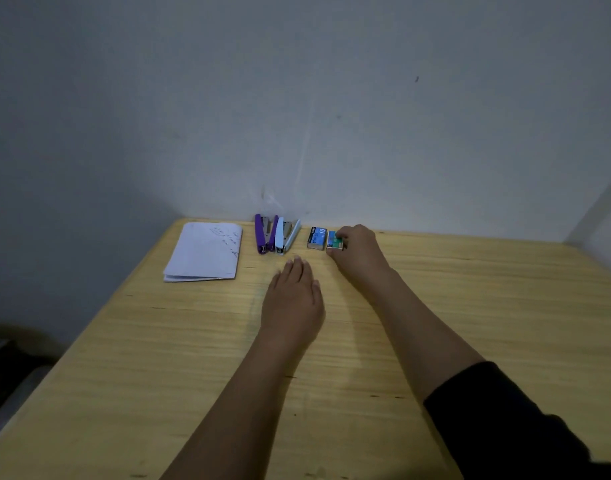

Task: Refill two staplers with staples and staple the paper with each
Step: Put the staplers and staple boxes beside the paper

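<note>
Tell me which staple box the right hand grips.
The green box, farthest right: the right hand grips it. The blue box beside it lies untouched.

I see right hand [357, 245] pinching green staple box [335, 241] — left hand [293, 296] flat on table [470, 306] — staplers [276, 235], paper [205, 251] beyond

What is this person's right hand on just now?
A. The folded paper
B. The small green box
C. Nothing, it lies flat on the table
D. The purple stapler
B: the right hand has its fingers curled round the green box at the far edge of the table, while the left hand lies flat and holds nothing.
</note>
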Tool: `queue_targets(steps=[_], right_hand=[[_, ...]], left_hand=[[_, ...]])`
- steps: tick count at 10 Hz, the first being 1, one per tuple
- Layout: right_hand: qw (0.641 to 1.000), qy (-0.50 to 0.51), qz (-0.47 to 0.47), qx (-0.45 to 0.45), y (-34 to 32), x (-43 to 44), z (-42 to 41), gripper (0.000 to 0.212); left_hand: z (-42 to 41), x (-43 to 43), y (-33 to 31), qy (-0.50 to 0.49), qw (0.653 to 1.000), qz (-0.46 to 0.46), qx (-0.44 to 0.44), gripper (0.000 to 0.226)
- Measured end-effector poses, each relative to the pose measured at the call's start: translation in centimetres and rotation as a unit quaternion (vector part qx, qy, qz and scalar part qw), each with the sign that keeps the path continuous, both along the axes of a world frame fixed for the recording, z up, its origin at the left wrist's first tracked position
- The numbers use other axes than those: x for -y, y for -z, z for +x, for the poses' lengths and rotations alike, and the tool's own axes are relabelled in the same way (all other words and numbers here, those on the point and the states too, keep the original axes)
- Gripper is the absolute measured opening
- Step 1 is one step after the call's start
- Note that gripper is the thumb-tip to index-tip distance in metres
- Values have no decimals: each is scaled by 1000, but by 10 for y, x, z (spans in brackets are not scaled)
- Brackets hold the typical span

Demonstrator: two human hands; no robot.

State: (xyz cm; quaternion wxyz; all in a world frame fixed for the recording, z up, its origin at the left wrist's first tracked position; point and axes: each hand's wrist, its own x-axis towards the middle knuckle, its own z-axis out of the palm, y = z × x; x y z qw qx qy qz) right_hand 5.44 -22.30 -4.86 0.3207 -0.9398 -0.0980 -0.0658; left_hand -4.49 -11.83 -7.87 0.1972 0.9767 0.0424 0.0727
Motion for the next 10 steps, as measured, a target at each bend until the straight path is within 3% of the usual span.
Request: queue_targets(steps=[5,7,10], right_hand=[[1000,-9,-13,7,-1,-13,10,42],[1000,-15,22,-11,2,-9,6,50],[998,4,62,16,0,58,-41,28]], left_hand=[[0,0,0,-1,1000,-4,0,52],[1,0,2,-3,1000,2,0,52],[-1,-2,-2,8,1000,6,-10,51]])
